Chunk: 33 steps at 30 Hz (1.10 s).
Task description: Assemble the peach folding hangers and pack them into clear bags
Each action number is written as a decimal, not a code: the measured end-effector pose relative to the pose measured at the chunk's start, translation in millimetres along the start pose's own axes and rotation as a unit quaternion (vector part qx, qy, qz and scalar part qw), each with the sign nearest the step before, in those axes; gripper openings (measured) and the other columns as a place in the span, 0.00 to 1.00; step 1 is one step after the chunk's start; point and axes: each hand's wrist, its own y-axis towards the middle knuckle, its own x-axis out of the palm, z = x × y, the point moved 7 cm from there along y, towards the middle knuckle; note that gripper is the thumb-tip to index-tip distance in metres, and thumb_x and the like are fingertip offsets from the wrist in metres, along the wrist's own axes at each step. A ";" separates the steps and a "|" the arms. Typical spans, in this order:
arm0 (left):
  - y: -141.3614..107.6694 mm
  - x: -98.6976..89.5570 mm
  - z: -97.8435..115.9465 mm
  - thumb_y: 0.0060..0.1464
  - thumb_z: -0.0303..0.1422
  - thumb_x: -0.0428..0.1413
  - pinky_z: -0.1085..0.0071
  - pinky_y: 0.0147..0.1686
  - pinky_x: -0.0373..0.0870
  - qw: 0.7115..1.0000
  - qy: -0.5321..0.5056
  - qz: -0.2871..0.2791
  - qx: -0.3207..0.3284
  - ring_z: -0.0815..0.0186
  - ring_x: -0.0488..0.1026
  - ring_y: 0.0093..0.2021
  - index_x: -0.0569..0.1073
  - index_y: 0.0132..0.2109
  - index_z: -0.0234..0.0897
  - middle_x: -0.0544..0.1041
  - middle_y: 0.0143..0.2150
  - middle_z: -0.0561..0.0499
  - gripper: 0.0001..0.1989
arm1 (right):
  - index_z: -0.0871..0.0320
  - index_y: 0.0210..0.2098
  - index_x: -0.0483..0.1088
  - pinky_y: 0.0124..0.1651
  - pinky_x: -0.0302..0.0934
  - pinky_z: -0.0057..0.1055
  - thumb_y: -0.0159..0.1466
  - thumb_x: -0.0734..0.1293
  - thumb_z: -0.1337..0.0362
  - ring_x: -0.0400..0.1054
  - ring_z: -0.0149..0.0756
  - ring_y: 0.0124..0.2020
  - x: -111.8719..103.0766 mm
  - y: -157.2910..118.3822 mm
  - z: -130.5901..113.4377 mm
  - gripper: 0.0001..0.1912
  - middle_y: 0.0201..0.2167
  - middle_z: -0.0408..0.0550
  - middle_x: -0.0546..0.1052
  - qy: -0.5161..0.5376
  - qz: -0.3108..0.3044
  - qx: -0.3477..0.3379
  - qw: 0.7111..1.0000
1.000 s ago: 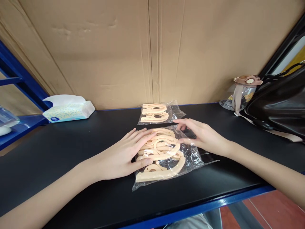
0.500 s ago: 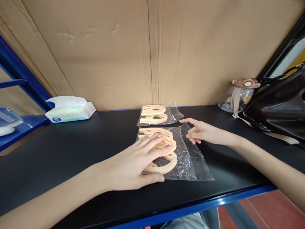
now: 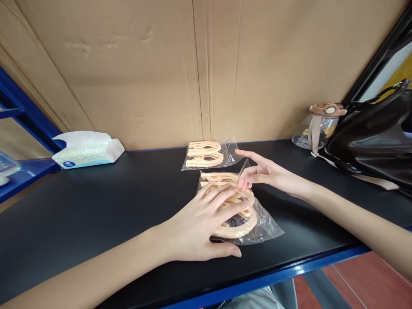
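Note:
My left hand (image 3: pixel 206 219) lies flat with spread fingers on a clear plastic bag (image 3: pixel 265 223) on the black table. Inside that bag are several beige curved pieces (image 3: pixel 238 227), partly covered by the hand. My right hand (image 3: pixel 262 171) is at the bag's upper right, index finger stretched out, the other fingers and thumb bent together at the bag's edge; whether they pinch the film is hard to see. Just behind, a second clear bag (image 3: pixel 230 152) with similar beige pieces (image 3: pixel 205 154) lies near the right index fingertip.
A tissue pack (image 3: pixel 88 150) stands at the back left of the black table (image 3: pixel 64 219). At the back right are a clear bottle (image 3: pixel 325 126) with a brown lid and a dark leather bag (image 3: pixel 370 137). Cardboard (image 3: pixel 144 86) rises behind the table.
The nearer bag has shifted right, with my left hand moving along on it. My right hand has moved left, its bent fingers now at the bag near my left fingertips.

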 end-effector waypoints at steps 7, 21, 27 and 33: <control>-4.4 -6.8 4.3 0.56 0.46 0.55 0.54 0.59 0.60 0.998 -0.025 0.050 0.014 0.53 0.57 0.63 0.64 0.60 0.39 0.64 0.60 0.43 0.28 | 0.49 0.67 0.44 0.61 0.53 0.46 0.62 0.67 0.59 0.62 0.38 0.56 7.9 -3.5 -5.7 0.39 0.54 0.50 0.69 -0.216 -0.051 -0.070 0.973; -9.2 -7.7 26.2 0.64 0.33 0.46 0.59 0.67 0.48 0.984 0.076 0.066 0.149 0.58 0.46 0.69 0.66 0.59 0.29 0.60 0.66 0.42 0.20 | 0.52 0.64 0.57 0.64 0.47 0.51 0.67 0.56 0.48 0.52 0.46 0.65 17.5 0.4 4.2 0.29 0.65 0.52 0.58 -0.437 -0.038 -0.063 0.897; -11.8 -14.5 32.1 0.62 0.28 0.46 0.64 0.63 0.59 0.974 0.059 0.132 0.172 0.59 0.63 0.62 0.69 0.55 0.23 0.73 0.56 0.41 0.18 | 0.56 0.65 0.55 0.66 0.44 0.51 0.70 0.53 0.51 0.47 0.45 0.67 21.7 0.1 5.8 0.28 0.67 0.53 0.55 -0.465 -0.045 -0.061 0.882; -17.5 -22.8 30.8 0.57 0.23 0.49 0.64 0.57 0.68 0.961 0.047 0.207 0.174 0.59 0.69 0.57 0.68 0.54 0.27 0.76 0.51 0.41 0.17 | 0.56 0.66 0.52 0.66 0.42 0.53 0.69 0.54 0.50 0.45 0.47 0.68 21.8 -0.9 9.3 0.30 0.68 0.54 0.52 -0.466 -0.049 -0.059 0.881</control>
